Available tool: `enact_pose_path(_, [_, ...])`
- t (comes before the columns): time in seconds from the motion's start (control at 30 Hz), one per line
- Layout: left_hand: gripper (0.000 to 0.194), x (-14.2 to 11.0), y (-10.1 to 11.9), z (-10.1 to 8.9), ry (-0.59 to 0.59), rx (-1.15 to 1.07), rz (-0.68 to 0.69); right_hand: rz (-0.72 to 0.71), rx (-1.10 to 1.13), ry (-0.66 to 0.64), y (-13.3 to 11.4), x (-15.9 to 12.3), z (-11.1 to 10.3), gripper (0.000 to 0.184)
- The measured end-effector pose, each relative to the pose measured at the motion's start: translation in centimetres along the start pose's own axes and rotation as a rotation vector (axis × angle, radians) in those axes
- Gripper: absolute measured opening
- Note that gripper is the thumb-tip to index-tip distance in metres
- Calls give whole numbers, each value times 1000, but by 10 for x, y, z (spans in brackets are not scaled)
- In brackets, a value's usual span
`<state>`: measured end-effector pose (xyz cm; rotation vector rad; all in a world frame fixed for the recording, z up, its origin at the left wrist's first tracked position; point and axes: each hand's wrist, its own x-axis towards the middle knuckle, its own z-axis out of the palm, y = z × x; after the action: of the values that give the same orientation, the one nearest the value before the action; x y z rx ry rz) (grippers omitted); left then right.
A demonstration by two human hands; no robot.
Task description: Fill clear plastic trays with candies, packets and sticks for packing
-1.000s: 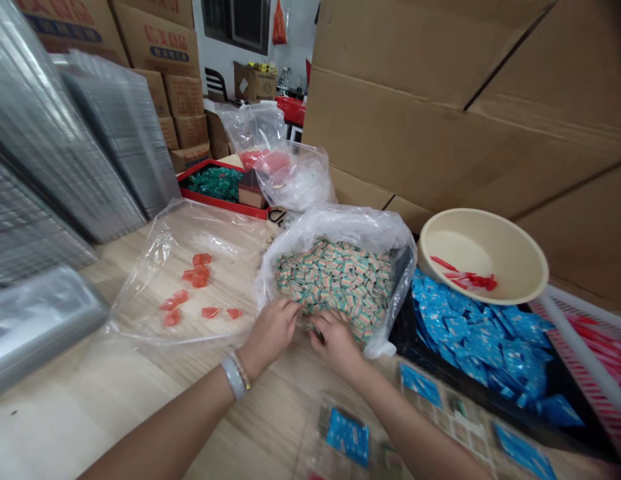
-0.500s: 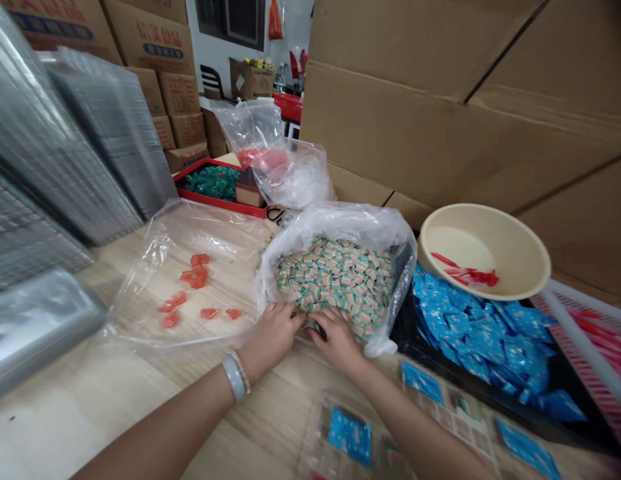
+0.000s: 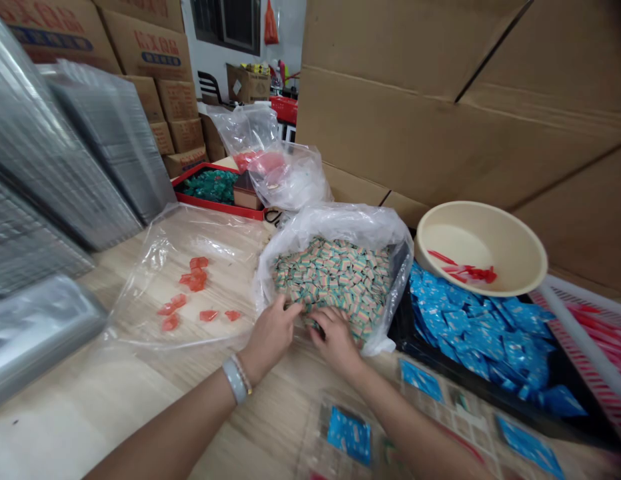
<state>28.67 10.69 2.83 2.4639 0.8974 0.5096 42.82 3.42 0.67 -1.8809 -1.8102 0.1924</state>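
So, small change only: the left hand (image 3: 270,337) had raised its fingers slightly at the near edge of the pile, while the right hand (image 3: 335,341) sat curled among the sweets. Neither looked clenched. Left fingertips were at or just above the pile; right fingers were dug in. Whether either hand gripped any sweets: cannot tell, fingers partly hidden. The hands were close together, not touching.

The pastel striped wrapped sweets (image 3: 335,283) filled an open clear plastic bag (image 3: 300,230), rolled back at the rim, on a light wood table (image 3: 140,407). A beaded band and a grey band sat on the left wrist (image 3: 235,380).

Left of the bag: red-orange candies (image 3: 195,281) lay scattered on a clear plastic sheet (image 3: 225,233). Right: a cream bowl (image 3: 533,267) held red strips (image 3: 470,273), above blue sachets (image 3: 475,333) in a black tray (image 3: 403,327). Near the right forearm, a clear compartment tray (image 3: 310,433) held more blue pieces. Further back: a red tray (image 3: 215,207) of green sweets.
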Motion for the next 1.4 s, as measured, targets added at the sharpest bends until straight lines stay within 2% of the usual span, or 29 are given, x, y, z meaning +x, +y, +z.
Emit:
enact_pose_path(0.07, [35, 6, -1, -1, 70, -128, -31, 48, 126, 56, 0, 1, 1, 16])
enact_pose_path(0.13, [32, 13, -2, -3, 116, -245, -75, 170, 369, 104, 1, 5, 1, 16])
enact_pose_path(0.27, [27, 26, -1, -4, 110, -361, -138, 453, 978, 137, 4, 18, -3, 20])
enact_pose_path(0.37, [18, 30, 3, 1, 99, -416, -133, 598, 1307, 138, 5, 26, -11, 21])
enact_pose_path(0.47, [18, 33, 9, 11, 100, -489, -192, 716, 1491, 135, 6, 29, -16, 24])
enact_pose_path(0.57, [18, 39, 11, 21, 26, -629, -326, 750, 1521, 138, 6, 30, -17, 25])
enact_pose_path(0.67, [14, 44, 9, 24, -55, -656, -386, 706, 1453, 175, 9, 28, -18, 24])
enact_pose_path(0.73, [11, 43, 6, 21, -33, -540, -362, 616, 1320, 211, 12, 24, -17, 23])
enact_pose_path(0.9, [21, 30, -2, 6, 55, -323, -156, 294, 696, 121, 16, 7, -9, 12])
enact_pose_path(1.0, [23, 24, -2, 2, 15, -297, -88, 130, 273, 62, 11, 1, -2, 13])
enact_pose_path(1.1, [22, 23, -2, 2, -68, -259, -75, 89, -2, -1, 3, 1, 1, 14])
enact_pose_path(1.27, [23, 28, 0, 6, -237, -214, -89, 89, -114, -51, 0, 4, 3, 13])
enact_pose_path(1.4, [23, 29, 1, 11, -245, -147, -131, 83, -113, -60, 3, 3, 5, 13])
